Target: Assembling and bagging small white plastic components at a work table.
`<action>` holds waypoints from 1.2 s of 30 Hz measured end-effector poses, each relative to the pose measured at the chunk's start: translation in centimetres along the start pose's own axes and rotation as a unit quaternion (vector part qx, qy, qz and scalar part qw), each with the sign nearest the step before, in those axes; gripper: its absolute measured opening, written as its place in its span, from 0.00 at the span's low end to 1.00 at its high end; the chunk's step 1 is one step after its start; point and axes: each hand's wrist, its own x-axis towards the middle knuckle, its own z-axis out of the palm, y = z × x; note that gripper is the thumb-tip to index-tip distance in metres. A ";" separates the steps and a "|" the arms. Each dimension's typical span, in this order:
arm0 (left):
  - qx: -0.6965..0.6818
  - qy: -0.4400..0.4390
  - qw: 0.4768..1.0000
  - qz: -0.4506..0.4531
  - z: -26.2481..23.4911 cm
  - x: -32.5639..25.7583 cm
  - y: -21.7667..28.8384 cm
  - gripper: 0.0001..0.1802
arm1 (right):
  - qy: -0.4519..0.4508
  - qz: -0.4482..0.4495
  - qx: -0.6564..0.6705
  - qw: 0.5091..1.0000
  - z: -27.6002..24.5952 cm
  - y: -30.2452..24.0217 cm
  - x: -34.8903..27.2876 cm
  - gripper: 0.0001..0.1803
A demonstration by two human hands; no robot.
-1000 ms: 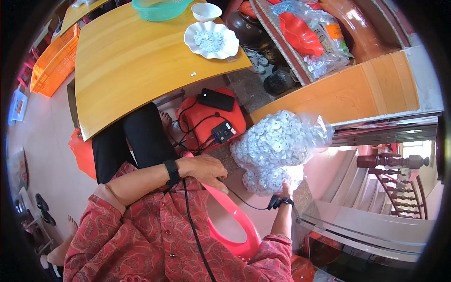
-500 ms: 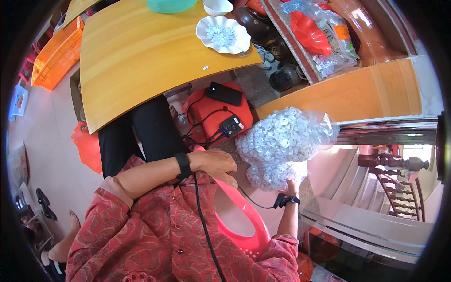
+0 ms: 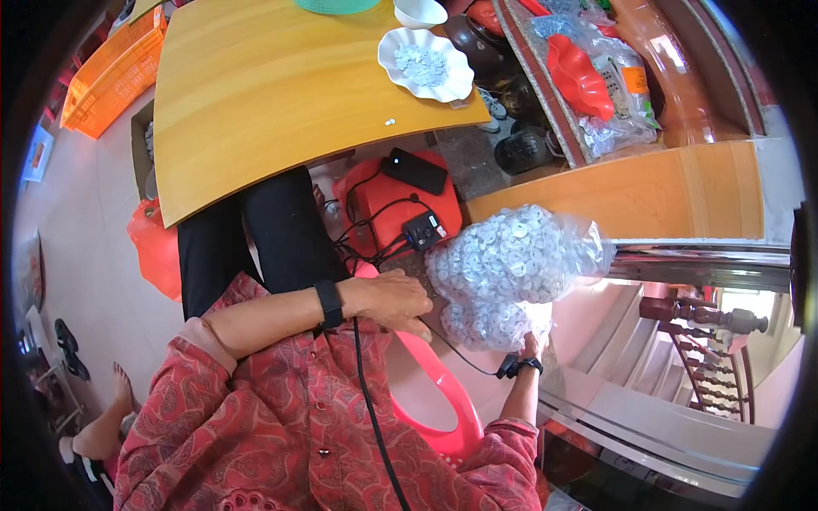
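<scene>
A bulging clear plastic bag [image 3: 511, 255] full of small whitish discs with holes stands to the right of my lap, its loose top pointing right. My right hand [image 3: 532, 342] grips its lower right side, with most fingers hidden against the plastic. My left hand [image 3: 390, 300] hovers left of the bag over a pink plastic chair [image 3: 456, 400]. Its fingers are bent and the thumb stands apart, with nothing seen in it. On the yellow table [image 3: 281, 94], a wavy-rimmed white plate [image 3: 464, 78] holds a pile of small pale pieces.
Beyond my left hand, a red stool [image 3: 383, 204] carries a black power bank [image 3: 415, 171] and a small black device [image 3: 423, 230] with cables. One black cable runs down my shirt. An orange crate [image 3: 111, 81] stands far left; a wooden board [image 3: 630, 192] lies behind the bag. Stairs descend at right.
The view has shifted slightly, so the table and plate sit further right. The bag tilts a little and my right hand stays on it. My left hand has barely moved.
</scene>
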 end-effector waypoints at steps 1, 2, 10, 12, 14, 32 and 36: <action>-0.001 0.002 1.000 -0.002 0.3 0.0 -0.2 0.31 | 0.018 0.005 0.005 1.000 -0.4 -0.9 0.7 0.31; -0.008 0.039 0.999 0.014 0.8 0.0 -0.5 0.31 | 0.035 0.010 0.009 0.999 -0.3 -1.4 0.1 0.32; 0.005 0.005 1.000 0.002 0.1 0.2 0.2 0.32 | 0.172 0.077 0.057 0.980 -2.4 -7.0 0.2 0.42; -0.008 -0.019 1.000 -0.005 -0.3 0.3 0.4 0.31 | 0.207 0.098 0.068 0.971 -2.7 -7.9 -0.7 0.44; -0.006 -0.012 1.000 -0.015 0.1 0.0 -0.1 0.31 | 0.160 0.095 0.006 0.983 -3.1 -12.3 -2.3 0.46; -0.007 0.027 0.999 0.026 -0.1 0.2 -0.1 0.31 | 0.004 -0.016 -0.040 0.999 -3.7 -17.4 -7.2 0.27; 0.020 0.053 0.998 0.016 0.3 -0.1 -0.5 0.32 | -0.081 -0.135 0.143 0.977 -7.2 -22.8 -10.4 0.18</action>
